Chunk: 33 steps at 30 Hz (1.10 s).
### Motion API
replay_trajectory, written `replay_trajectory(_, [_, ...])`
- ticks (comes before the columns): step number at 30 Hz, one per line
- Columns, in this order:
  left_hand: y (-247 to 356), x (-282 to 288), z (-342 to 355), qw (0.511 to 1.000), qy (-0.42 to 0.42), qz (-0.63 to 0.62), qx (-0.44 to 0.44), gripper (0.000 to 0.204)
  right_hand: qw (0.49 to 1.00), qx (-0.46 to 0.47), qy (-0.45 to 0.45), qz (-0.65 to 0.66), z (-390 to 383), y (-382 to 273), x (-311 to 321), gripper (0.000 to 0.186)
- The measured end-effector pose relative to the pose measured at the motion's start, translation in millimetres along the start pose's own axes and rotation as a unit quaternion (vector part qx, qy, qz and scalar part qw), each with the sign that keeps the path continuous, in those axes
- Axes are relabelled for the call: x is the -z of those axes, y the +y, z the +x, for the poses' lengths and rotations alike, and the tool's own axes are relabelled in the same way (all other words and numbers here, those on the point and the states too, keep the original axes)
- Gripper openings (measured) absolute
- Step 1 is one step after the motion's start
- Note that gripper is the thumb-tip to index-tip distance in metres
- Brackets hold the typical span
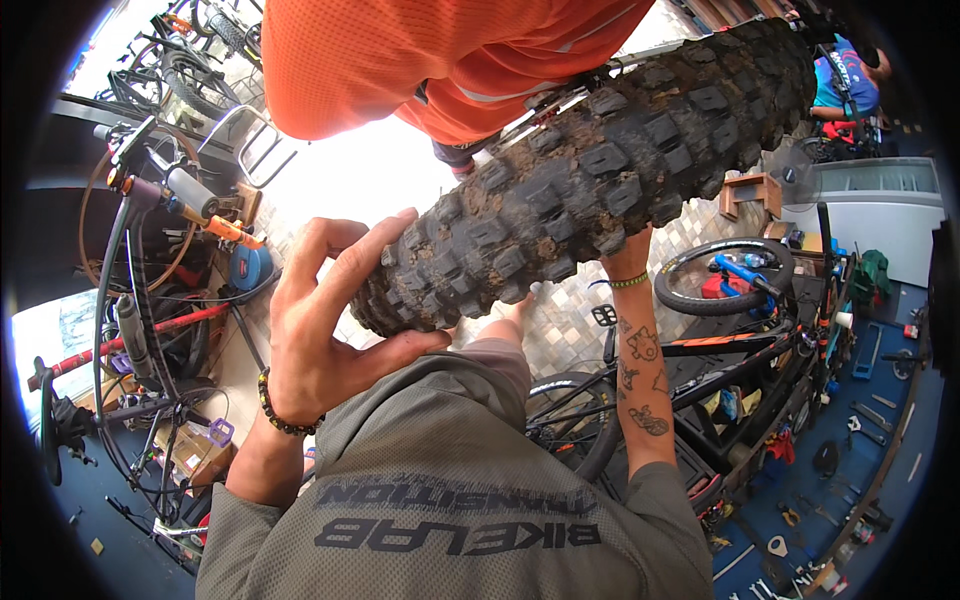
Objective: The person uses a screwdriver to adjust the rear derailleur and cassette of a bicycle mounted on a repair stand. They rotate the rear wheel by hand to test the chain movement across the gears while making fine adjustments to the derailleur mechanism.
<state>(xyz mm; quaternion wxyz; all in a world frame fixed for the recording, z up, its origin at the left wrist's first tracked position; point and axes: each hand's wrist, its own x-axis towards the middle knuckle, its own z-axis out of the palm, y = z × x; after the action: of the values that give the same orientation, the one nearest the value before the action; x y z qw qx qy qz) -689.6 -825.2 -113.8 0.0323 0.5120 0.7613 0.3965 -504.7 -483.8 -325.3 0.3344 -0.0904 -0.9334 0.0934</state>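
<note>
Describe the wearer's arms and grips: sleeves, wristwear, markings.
Short olive-grey sleeves, bare below. Left grip ungloved; dark beaded bracelet with yellow accents at that wrist. Right grip mostly hidden; narrow green-and-yellow patterned band at its wrist. Right forearm carries several dark line tattoos.

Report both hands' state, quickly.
Left hand: holding the muddy tyre, thumb and fingers curved around its near end.
Right hand: mostly hidden behind the tyre; its grip cannot be told.
</note>
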Motion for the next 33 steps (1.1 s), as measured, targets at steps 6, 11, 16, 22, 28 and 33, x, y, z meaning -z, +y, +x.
replay_trajectory(6, [2, -1, 1, 1.0, 0.0, -0.006, 0.005, 0.091, 0.995, -0.054, 0.041, 0.075, -12, 5, -7, 0.062])
replay_trajectory(11, [3, -2, 3, 1.0, 0.004, -0.01, 0.003, 0.09, 0.993, -0.062, 0.04, 0.091, -32, 19, -18, 0.06])
replay_trajectory(16, [4, 0, 3, 1.0, 0.002, 0.0, 0.002, 0.09, 0.99, -0.063, 0.065, 0.11, -16, 2, -18, 0.053])
replay_trajectory(22, [1, 0, 4, 1.0, 0.004, -0.002, 0.006, 0.09, 0.991, -0.106, -0.004, 0.085, -31, 23, -21, 0.045])
replay_trajectory(28, [-2, 2, 0, 1.0, 0.011, -0.002, 0.012, 0.09, 0.996, -0.054, 0.0, 0.07, -11, 39, -6, 0.027])
replay_trajectory(33, [-3, 2, 3, 1.0, 0.01, 0.0, 0.01, 0.091, 0.958, -0.178, 0.033, 0.221, -24, 42, -4, 0.042])
